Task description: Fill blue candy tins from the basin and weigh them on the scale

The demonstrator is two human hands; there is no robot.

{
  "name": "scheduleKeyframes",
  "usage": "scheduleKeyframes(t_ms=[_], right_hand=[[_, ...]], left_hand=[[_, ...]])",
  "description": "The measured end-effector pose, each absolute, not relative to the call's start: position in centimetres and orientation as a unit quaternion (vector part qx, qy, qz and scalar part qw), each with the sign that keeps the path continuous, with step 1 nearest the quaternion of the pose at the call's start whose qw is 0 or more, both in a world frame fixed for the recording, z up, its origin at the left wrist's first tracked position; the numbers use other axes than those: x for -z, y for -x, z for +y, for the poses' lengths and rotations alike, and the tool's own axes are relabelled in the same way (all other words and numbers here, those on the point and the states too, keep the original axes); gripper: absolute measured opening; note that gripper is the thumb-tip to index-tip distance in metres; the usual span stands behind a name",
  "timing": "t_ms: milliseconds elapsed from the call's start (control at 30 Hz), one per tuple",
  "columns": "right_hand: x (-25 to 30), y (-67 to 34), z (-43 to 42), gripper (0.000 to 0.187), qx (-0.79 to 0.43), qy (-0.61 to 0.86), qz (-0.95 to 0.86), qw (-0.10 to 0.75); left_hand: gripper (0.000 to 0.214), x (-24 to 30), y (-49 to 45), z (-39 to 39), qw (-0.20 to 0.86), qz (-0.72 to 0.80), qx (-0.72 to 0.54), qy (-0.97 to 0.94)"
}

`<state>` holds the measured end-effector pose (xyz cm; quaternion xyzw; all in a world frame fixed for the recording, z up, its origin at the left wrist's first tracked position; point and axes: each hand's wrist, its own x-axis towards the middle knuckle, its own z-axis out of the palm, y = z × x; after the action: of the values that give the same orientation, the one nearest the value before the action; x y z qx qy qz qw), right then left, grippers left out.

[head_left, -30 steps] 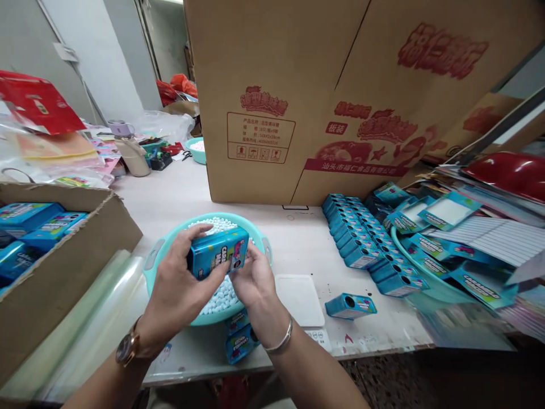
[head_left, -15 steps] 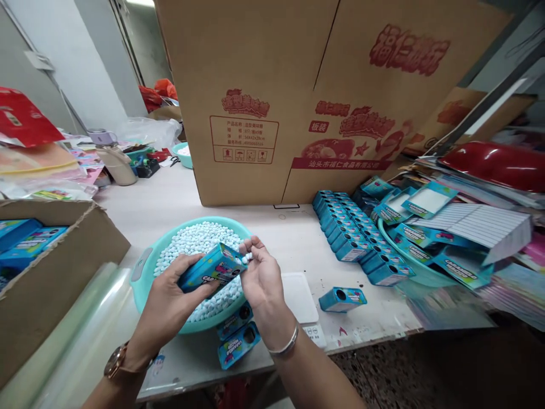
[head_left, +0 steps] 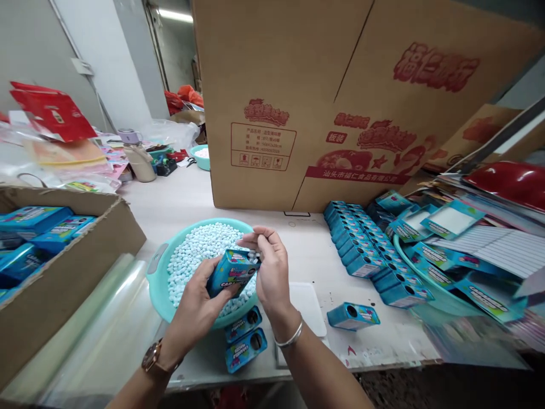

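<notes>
My left hand (head_left: 196, 300) grips a small blue candy box (head_left: 230, 277) from the side, holding it tilted over a turquoise basin (head_left: 158, 292). Small pale-blue candies (head_left: 191, 255) fill much of the basin. My right hand (head_left: 272, 275) is cupped against the box's upper right end, fingers curled around a few loose candies (head_left: 254, 257) at its opening. How many lie in the palm is hidden. Two more blue boxes (head_left: 246, 349) with round dark holes stand below the basin rim, close to my right wrist.
A white scale (head_left: 309, 309) lies right of my right hand, with a single blue box (head_left: 353, 316) beyond it. Rows of blue boxes (head_left: 361, 250) stand before a large carton (head_left: 264, 187). An open carton (head_left: 102, 233) of boxes is at left; another basin (head_left: 402, 261) holds flat packaging at right.
The view has shifted left, so things sit further right. The box is now more upright, and my right hand's fingers have curled in closer over its open end.
</notes>
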<state>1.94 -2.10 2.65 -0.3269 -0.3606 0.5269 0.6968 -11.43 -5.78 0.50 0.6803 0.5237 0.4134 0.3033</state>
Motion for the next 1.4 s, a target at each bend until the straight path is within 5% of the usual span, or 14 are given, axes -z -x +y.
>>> scheduleKeyframes(t_ms=[700,1067,1167,1400], right_hand=[[-5.1,-3.1,-4.1,0.017,-0.531,0.295,-0.438,0.663],[-5.0,-7.2,-5.3,0.016,-0.495,0.286,-0.384,0.725],[-4.0,-9.7,-5.5,0.014,-0.471,0.282,-0.332,0.767],[0.9,-16.4,-6.8,0.015,-0.403,0.340,-0.214,0.823]], left_hand=[[0.024,-1.0,10.2,-6.9,0.402,0.497,-0.459,-0.617],[0.039,-2.1,6.5,-6.7,0.410,0.455,-0.421,-0.669],[0.050,-2.2,4.5,-5.5,0.417,0.415,-0.382,-0.712],[0.032,0.1,-1.5,-2.2,0.310,0.412,-0.190,-0.835]])
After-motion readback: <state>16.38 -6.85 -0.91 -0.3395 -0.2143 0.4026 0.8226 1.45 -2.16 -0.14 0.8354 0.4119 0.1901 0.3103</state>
